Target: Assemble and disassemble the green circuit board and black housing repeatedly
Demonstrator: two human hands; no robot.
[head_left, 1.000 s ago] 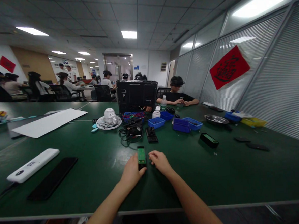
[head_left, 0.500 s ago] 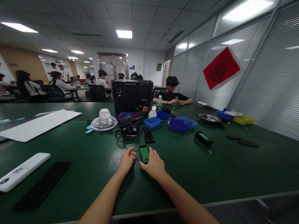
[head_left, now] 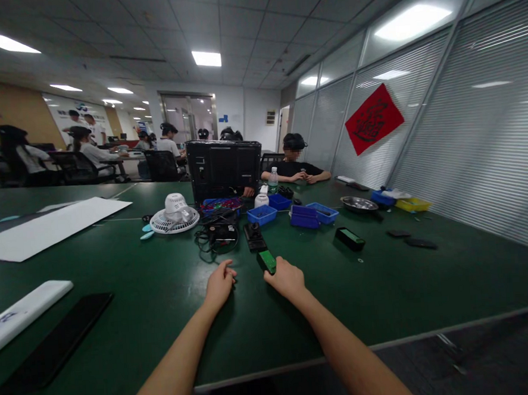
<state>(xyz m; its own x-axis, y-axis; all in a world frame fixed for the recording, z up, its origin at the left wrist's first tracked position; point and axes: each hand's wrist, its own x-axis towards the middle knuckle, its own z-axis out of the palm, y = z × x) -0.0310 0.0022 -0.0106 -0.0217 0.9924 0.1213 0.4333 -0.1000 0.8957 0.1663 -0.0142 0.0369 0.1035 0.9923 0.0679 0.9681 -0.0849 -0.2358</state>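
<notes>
One green-topped black box (head_left: pixel 268 261) had been shifted forward and to the right over the counter (head_left: pixel 255 341), and was clamped by the right hand's (head_left: pixel 287 279) grip at its near end. Whether it was lifted or slid could not be told. A second earlier it had been held by the left hand (head_left: pixel 220 285); half a second earlier the right hand was already set along its right side and the left was withdrawn. At this moment the left hand was kept low over the counter, apart from the box, its fingers loosely parted and nothing seen in its grip. The hand-to-hand transfer was therefore judged complete, with the box managed by one hand only. It was placed near the black stand (head_left: pixel 254 238), on the stand's near side and slightly right; touching or not could not be confirmed. A second box (head_left: pixel 349 239), also black with a green top, was left on the counter farther right, well apart from both hands, unmoved. The view was turned rightward too, so part of the apparent shift was attributed to the camera.
</notes>
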